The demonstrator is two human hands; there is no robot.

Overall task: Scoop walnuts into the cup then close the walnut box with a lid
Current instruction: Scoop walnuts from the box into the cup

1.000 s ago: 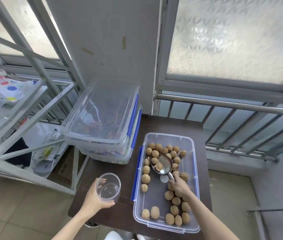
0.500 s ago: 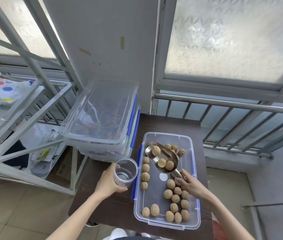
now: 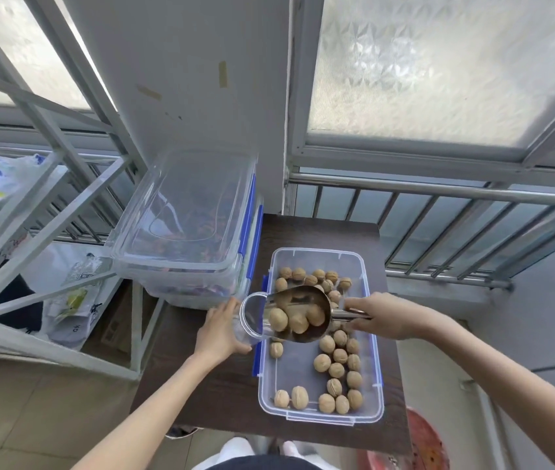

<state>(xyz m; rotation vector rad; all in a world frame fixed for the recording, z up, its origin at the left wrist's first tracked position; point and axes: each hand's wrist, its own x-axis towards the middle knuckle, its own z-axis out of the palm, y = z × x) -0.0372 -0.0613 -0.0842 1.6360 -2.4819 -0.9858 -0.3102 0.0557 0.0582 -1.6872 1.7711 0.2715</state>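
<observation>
An open clear walnut box (image 3: 372, 337) with blue clips sits on the dark table (image 3: 221, 385), several walnuts (image 3: 337, 369) loose inside. My right hand (image 3: 384, 315) grips the handle of a metal scoop (image 3: 298, 313) that carries three walnuts, tilted left with its mouth at the rim of the clear cup (image 3: 250, 317). My left hand (image 3: 220, 330) holds the cup, tipped toward the scoop, at the box's left edge. A clear lid (image 3: 181, 212) rests slanted on the containers at the left.
Stacked clear containers (image 3: 201, 283) with blue clips stand at the table's back left. A white metal frame (image 3: 48, 205) and bags lie to the left. A railing (image 3: 439, 195) and window run behind the table. A red stool (image 3: 422, 442) is at the lower right.
The scoop has lifted out of the box with walnuts and swung left. My left hand brought the cup right and up and tipped it to meet the scoop's mouth.
</observation>
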